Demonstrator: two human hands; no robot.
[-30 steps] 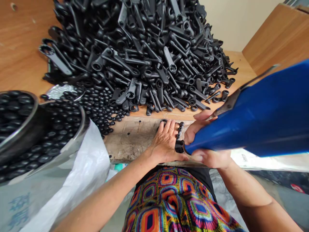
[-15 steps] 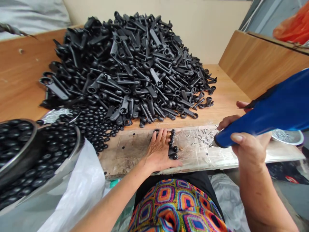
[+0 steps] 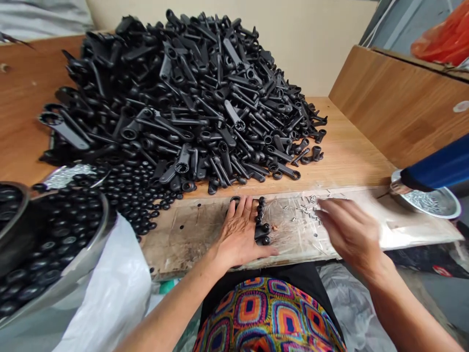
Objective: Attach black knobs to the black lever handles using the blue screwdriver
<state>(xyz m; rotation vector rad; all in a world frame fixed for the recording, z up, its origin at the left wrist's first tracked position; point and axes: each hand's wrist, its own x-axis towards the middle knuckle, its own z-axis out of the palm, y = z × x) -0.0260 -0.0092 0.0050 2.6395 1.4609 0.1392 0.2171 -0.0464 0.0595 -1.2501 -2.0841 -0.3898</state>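
Note:
My left hand [image 3: 237,232] lies flat, fingers stretched out, on a row of black plastic crank handles on the board; the palm hides most of them. Black round knobs [image 3: 266,227] stick out along the row's right side, beside my thumb and fingers. My right hand [image 3: 350,230], slightly blurred, hovers over the board with its fingers stretched out and nothing visible in them. Loose small silver screws [image 3: 309,209] lie by its fingertips. The blue power screwdriver [image 3: 436,166] is out of my hand, its tip over the metal bowl [image 3: 454,209] of screws.
A big heap of black crank handles [image 3: 205,98] fills the back of the wooden table [image 3: 351,146]. Loose black knobs [image 3: 128,190] spread at its left foot, near metal containers [image 3: 106,210] full of knobs. A wooden side panel [image 3: 410,107] bounds the right.
My right hand has let go of the blue power screwdriver and moved left to the loose screws. The screwdriver has shifted right, above the bowl. My left hand stays on the handles.

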